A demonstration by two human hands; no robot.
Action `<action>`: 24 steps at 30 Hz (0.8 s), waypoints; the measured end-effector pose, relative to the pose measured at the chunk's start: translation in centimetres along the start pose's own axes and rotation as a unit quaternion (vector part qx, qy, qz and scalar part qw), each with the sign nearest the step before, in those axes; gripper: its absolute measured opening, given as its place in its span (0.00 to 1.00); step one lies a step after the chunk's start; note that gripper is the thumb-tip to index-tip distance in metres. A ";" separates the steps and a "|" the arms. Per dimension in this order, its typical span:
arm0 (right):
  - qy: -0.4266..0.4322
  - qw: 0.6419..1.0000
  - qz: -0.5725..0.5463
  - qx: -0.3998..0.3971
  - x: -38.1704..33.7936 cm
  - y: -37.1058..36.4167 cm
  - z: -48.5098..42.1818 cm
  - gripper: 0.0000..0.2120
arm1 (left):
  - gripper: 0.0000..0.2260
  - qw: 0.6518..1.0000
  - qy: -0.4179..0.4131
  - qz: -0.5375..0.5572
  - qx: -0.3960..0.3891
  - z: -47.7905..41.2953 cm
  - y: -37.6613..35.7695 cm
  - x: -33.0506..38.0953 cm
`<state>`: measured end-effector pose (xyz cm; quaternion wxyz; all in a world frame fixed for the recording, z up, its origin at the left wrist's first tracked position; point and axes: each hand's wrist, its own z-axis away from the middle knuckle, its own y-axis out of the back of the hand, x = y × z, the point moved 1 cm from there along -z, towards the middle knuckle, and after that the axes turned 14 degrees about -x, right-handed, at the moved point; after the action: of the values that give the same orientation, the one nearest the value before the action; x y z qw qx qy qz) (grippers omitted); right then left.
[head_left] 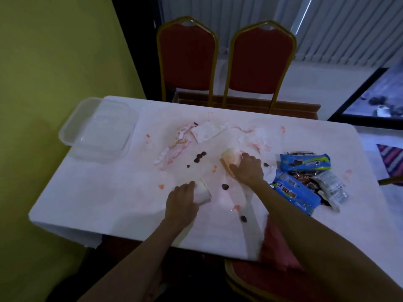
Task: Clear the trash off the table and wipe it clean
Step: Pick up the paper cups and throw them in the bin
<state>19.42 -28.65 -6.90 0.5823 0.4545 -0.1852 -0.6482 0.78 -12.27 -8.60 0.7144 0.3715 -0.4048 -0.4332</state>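
A white table (109,203) is littered with stained crumpled tissues (205,131), dark crumbs (200,156), orange-red smears and blue snack wrappers (305,163). My left hand (182,200) grips a white paper cup (202,192) lying on its side near the front middle. My right hand (248,168) grips a second tipped paper cup (229,160) with a stained inside, just left of the wrappers. A clear plastic container (98,127) stands at the table's far left corner.
Two red chairs with gold frames (259,62) stand behind the table. Another red chair seat (250,273) lies under the near edge. A yellow-green wall runs along the left. More wrappers (298,192) crowd the right side of the table.
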 end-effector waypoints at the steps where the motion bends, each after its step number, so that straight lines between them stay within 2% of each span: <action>1: -0.009 1.000 0.005 -0.011 0.3 0.1 -0.4 0.34 | 0.29 1.000 0.003 -0.009 -0.002 0.1 0.3 0.0; 5: -0.033 0.999 -0.011 -0.026 0.5 0.3 -1.3 0.43 | 0.28 1.000 0.025 -0.001 -0.011 0.2 0.6 -0.1; 11: -0.048 0.997 -0.062 -0.019 -0.3 0.9 -1.1 0.42 | 0.30 0.981 0.092 0.169 -0.030 0.5 1.9 -1.8; 15: -0.032 0.990 -0.134 -0.026 -2.7 -0.5 1.8 0.33 | 0.33 0.940 0.138 0.313 -0.016 2.5 3.5 -4.2; 17: -0.014 0.987 -0.152 -0.045 -4.6 -2.5 3.9 0.34 | 0.33 0.915 0.161 0.369 0.005 3.9 3.9 -6.2; 20: 0.028 0.985 -0.155 -0.077 -8.0 -6.0 6.8 0.33 | 0.33 0.887 0.197 0.417 0.035 6.7 3.9 -9.5; 24: 0.091 0.974 -0.161 -0.127 -13.6 -11.0 11.2 0.25 | 0.32 0.846 0.232 0.473 0.080 11.8 3.0 -14.1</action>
<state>2.74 -16.51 -4.44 0.5375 0.4575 0.0281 -0.7078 -13.02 -0.41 -4.90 0.8736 0.2807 -0.3871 0.0908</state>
